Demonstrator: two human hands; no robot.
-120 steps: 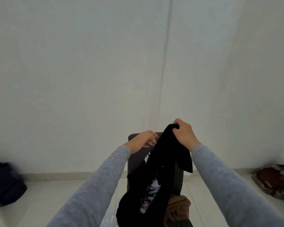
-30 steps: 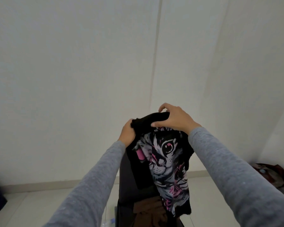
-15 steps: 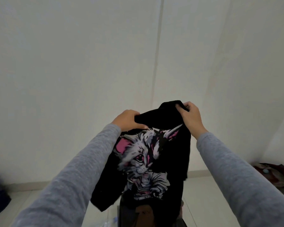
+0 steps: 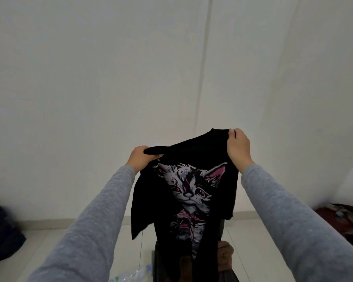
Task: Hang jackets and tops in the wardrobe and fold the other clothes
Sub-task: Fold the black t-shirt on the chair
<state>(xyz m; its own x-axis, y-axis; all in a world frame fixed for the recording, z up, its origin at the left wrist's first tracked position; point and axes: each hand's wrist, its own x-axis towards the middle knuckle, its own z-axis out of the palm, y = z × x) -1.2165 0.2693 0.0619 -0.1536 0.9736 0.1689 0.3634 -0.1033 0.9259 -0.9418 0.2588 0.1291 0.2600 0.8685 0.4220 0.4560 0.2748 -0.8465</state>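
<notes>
Both top corners of black cat-print T-shirt (image 4: 194, 192) clenched by left hand (image 4: 140, 158) and right hand (image 4: 238, 146), before white wall (image 4: 110, 78); pale floor (image 4: 49, 241) below it, dark bundle (image 4: 2, 235) to its left, red bag (image 4: 340, 218) to its right.

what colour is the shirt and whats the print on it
Black shirt with a grey, white and pink cat print, seen in the head view.
</notes>
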